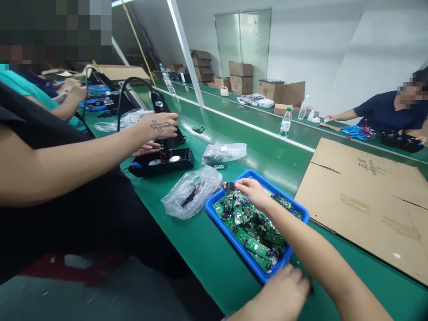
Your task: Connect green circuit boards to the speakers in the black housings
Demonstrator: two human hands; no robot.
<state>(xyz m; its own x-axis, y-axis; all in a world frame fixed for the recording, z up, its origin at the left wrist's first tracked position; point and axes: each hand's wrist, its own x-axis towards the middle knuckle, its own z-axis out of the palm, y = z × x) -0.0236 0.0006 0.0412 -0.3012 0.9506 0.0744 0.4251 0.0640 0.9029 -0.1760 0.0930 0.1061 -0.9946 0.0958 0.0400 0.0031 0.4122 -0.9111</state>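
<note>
A blue plastic tray [214, 211] heaped with small green circuit boards [257, 246] stands on the green table. Over its far left edge, my right hand [253, 191] is closed, its fingertips pinching a small dark circuit board [229, 185]. My left hand [284, 292] is beside the tray's near corner, fingers bent downward and smeared by motion. Something dark shows by its fingertips, too blurred to name. A clear plastic bag [194, 191] with dark parts inside lies against the tray's left side.
At left, a co-worker's tattooed hand [162, 125] is over an open black case [160, 162]. Another bag [224, 153] lies behind the tray. A flat cardboard sheet [368, 200] covers the table at right. A bottle [286, 122] stands farther back; another person sits across.
</note>
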